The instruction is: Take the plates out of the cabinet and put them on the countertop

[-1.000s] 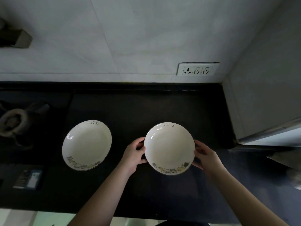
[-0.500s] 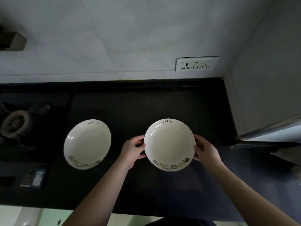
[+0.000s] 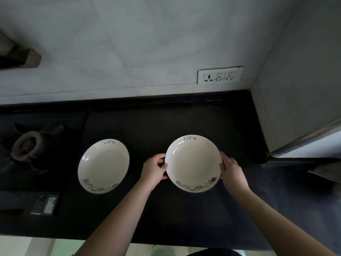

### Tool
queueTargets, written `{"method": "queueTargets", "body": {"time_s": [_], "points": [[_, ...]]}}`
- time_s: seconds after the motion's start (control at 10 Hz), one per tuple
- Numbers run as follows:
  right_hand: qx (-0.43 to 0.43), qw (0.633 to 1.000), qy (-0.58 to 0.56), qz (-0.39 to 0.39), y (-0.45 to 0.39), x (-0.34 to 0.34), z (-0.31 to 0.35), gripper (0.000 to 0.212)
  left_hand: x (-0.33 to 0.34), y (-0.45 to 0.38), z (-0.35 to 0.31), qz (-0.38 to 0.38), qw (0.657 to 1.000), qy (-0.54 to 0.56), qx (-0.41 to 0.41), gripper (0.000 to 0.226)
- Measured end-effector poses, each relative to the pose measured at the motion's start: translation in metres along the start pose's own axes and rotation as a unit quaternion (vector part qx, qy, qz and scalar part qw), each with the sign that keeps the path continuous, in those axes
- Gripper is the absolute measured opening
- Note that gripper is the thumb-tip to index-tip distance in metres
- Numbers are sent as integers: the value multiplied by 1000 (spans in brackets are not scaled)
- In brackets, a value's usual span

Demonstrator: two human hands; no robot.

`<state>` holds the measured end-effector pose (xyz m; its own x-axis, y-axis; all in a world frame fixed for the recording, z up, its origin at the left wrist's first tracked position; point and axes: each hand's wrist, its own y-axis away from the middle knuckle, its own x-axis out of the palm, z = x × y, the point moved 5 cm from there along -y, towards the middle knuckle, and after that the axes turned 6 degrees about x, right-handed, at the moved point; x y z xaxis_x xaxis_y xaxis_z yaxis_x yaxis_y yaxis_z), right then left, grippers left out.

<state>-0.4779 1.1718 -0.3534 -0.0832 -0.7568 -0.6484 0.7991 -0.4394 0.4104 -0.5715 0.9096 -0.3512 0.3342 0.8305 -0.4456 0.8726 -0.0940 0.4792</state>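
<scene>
On the black countertop (image 3: 166,122), right plate (image 3: 192,163) is gripped at opposite rims by left hand (image 3: 154,171) and right hand (image 3: 231,171), fingers curled; left plate (image 3: 103,166) is set well apart beside it.

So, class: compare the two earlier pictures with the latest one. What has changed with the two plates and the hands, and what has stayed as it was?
Little changed. The right-hand white round plate with "Life" lettering edged slightly away from the person, toward the wall, with both hands. The left hand and right hand still grip its opposite rims; nothing was released. The matching left plate stayed put on the black countertop.
</scene>
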Motion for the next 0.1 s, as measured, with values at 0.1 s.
{"method": "queueTargets", "body": {"time_s": [0.1], "points": [[3,999,43,2,3,-3,8,44,-1,0,-7,-4,996,-80,38,51]]}}
